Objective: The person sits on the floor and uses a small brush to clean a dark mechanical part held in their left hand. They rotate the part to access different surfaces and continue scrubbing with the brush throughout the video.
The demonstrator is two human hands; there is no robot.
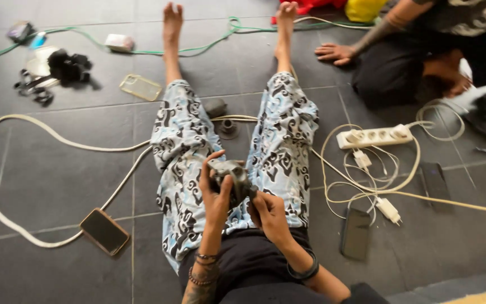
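Observation:
I sit on a dark tiled floor with my legs stretched out in blue-and-white patterned trousers. My left hand [214, 194] wraps around a small dark grey metal part [233, 179] held over my lap. My right hand [270, 217] grips the same part from the lower right, fingers pressed against it. Two more small dark parts [223, 117] lie on the floor between my knees.
A phone [104, 231] lies at the left and another phone [356, 232] at the right. A white power strip [373, 136] with chargers and cables sits right. A thick cream hose [7, 217] loops left. Another person's hand [336, 53] rests on the floor at top right.

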